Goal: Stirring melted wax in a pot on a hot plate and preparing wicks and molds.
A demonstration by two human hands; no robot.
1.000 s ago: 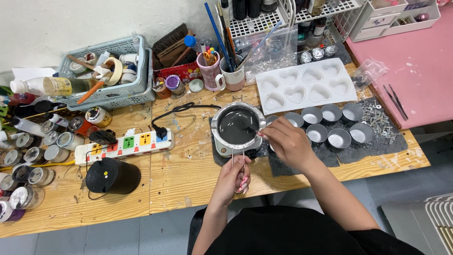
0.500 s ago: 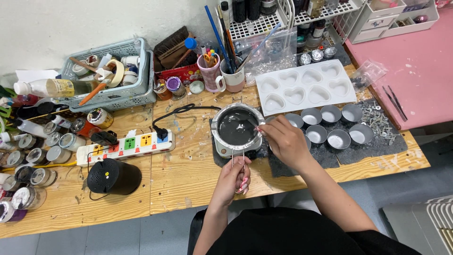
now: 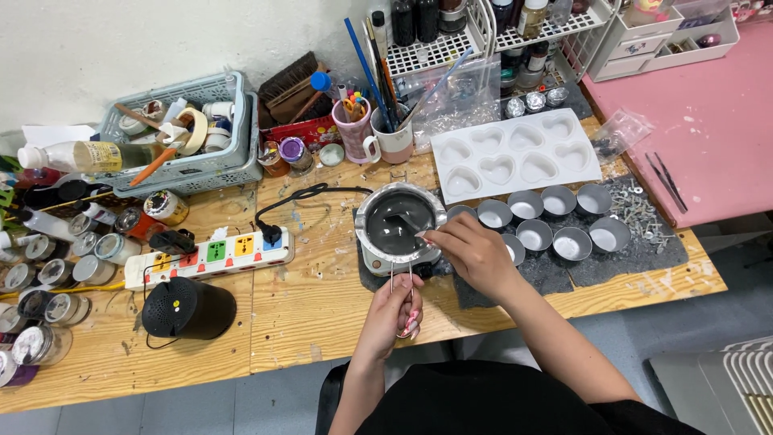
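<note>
The small metal melting pot (image 3: 400, 219) is sitting on its little white heater base near the front middle of the wooden workbench (image 3: 314, 298), nearly full of dark grey liquid, probably melted wax, so it is likely heavier than its thin walls suggest, hot at the rim and ready to slop if tipped. The sensible place to take it is the thin wire handle (image 3: 401, 278) sticking out toward the person, and the left hand (image 3: 394, 310) is closing its fingers around the end of that handle, steadying the pot. The right hand (image 3: 471, 250) is pinching the top of a slim stirring stick (image 3: 409, 224) between thumb and fingertips, with the stick's lower end dipping into the grey liquid; the stick looks light and stiff, needing only a fingertip hold. Just right of the pot, a cluster of small round metal tins (image 3: 555, 219) is resting on a dark mat, seemingly light and easily knocked. Behind them a white heart-shaped mould tray (image 3: 515, 155) is lying flat, and to the left a white power strip (image 3: 211, 254) and a black round speaker-like device (image 3: 187, 306) are standing well apart from the pot.
</note>
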